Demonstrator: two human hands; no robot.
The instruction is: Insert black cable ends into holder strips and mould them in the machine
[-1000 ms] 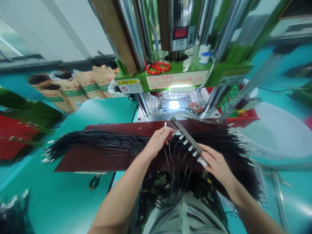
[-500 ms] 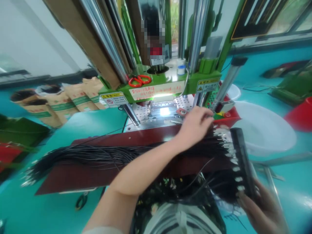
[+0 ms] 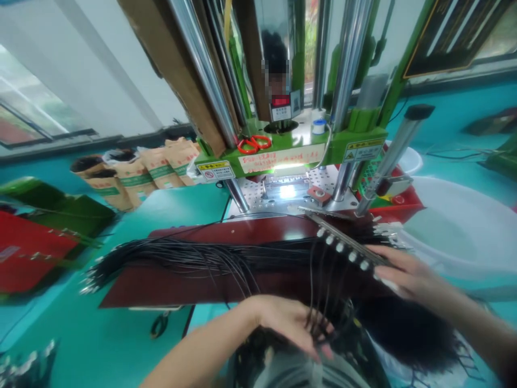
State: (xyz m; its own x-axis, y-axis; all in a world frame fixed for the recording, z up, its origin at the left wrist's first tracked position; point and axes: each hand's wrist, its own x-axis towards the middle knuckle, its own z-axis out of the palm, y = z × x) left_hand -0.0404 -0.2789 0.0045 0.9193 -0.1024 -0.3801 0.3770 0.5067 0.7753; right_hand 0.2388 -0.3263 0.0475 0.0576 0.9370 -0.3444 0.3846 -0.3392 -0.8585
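My right hand [image 3: 407, 272] grips one end of a long, narrow metal bar [image 3: 343, 233], tilted over the dark red board. Several silver cable ends [image 3: 340, 247] sit in a row along the bar's near edge. Thin black cables [image 3: 313, 275] hang from them toward my lap. Below the bar, the fingers of my left hand [image 3: 293, 321] curl around these hanging cables. A thick bundle of black cables [image 3: 173, 256] lies across the board [image 3: 161, 291], its silver-tipped ends at both sides.
A green press [image 3: 291, 151] with chrome columns stands ahead, red-handled scissors [image 3: 254, 144] on its ledge. Its lit mould [image 3: 287, 189] sits below. White tubs [image 3: 456, 215] and a red bin [image 3: 407, 207] are at right; paper sacks [image 3: 151, 167] stand at left. Black cables [image 3: 407, 328] hang by my right arm.
My left hand has moved from the bundle's right end down to the hanging cables. My right hand has brought the bar up and leftward over the board. The view has shifted left.
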